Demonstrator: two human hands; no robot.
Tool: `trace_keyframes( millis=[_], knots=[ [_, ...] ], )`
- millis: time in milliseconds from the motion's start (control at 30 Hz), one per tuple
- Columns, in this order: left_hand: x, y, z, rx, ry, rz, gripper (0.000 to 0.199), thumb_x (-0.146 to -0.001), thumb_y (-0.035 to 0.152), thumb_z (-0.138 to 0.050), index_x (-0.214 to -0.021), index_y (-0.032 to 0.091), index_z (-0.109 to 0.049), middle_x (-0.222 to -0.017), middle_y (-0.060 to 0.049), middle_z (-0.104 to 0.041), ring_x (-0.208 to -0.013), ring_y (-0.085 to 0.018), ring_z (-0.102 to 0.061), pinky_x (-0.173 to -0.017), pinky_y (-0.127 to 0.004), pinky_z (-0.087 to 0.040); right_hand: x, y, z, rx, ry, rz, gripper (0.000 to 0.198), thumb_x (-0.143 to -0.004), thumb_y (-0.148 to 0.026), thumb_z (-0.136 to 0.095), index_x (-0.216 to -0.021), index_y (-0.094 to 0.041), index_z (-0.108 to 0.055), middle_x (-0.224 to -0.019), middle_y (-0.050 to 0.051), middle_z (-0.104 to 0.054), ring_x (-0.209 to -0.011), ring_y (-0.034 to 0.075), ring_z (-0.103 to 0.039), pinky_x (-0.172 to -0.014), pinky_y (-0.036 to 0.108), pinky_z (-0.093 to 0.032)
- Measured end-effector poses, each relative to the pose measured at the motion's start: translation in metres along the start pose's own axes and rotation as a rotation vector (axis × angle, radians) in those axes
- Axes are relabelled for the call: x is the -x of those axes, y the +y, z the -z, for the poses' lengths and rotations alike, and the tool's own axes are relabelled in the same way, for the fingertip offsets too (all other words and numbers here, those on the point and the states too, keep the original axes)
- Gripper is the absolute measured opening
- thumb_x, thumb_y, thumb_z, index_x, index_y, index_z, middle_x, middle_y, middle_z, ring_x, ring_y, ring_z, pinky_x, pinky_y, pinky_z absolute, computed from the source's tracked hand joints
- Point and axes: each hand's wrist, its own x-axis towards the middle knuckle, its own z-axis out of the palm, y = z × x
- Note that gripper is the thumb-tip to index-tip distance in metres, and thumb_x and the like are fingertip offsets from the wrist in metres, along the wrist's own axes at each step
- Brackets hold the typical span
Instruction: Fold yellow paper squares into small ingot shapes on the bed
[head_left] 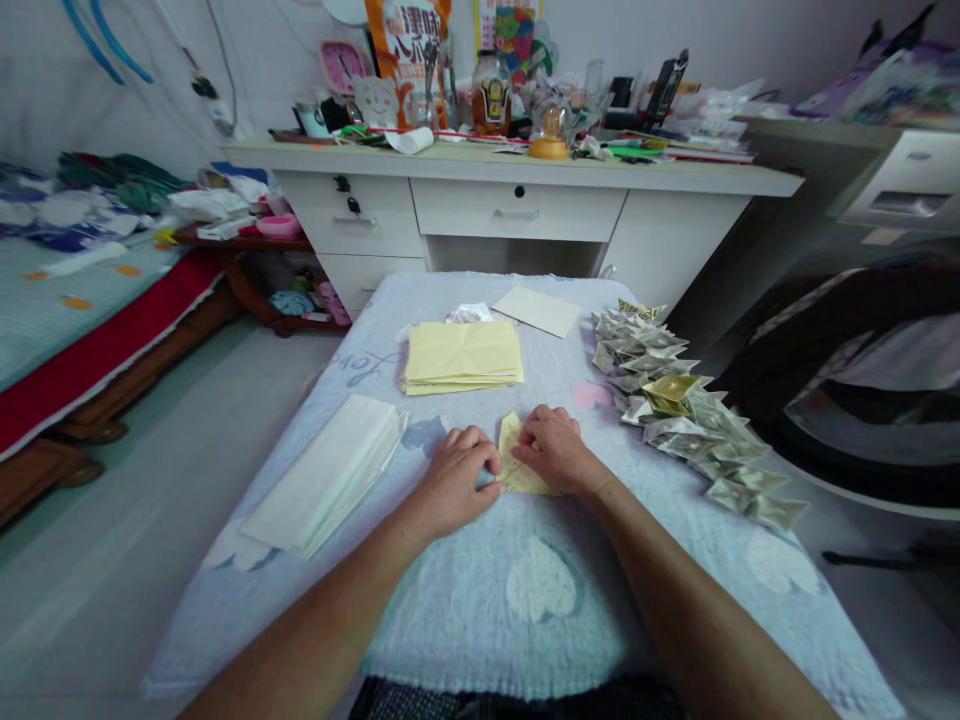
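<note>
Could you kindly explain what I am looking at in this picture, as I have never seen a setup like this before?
There is no machine here: a person works with two bare hands, the left hand and the right hand. The picture comes from a camera worn on the head, looking forward and down.

Both hands are at a small pale-yellow folded paper; the right fingers rest on it, the left ones are at its edge. How firmly it is gripped cannot be told.

Around it on a light-blue heart-patterned cloth lie a stack of yellow rectangular paper sheets, a long whitish paper stack, a flat cream rectangular sheet and, on the right, a row of pointed grey-and-yellow folded paper pieces.
</note>
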Motion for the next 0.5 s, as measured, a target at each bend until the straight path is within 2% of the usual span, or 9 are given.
trace_keyframes(
  millis=[500],
  knots=[
    [-0.0012,-0.0003,0.0034,0.031,-0.037,0.016,0.016,-0.073,0.024,-0.066,-0.087,0.023,-0.058,-0.096,-0.001,-0.053,-0.097,-0.021,-0.047,-0.089,-0.035,-0.036,0.0004,0.0004,0.0000,-0.024,0.002,-0.007,0.013,-0.080,-0.031,-0.063,-0.076,-0.019,-0.065,-0.095,0.004,-0.056,-0.093,0.020,-0.045,-0.074,0.031,-0.027]
  ],
)
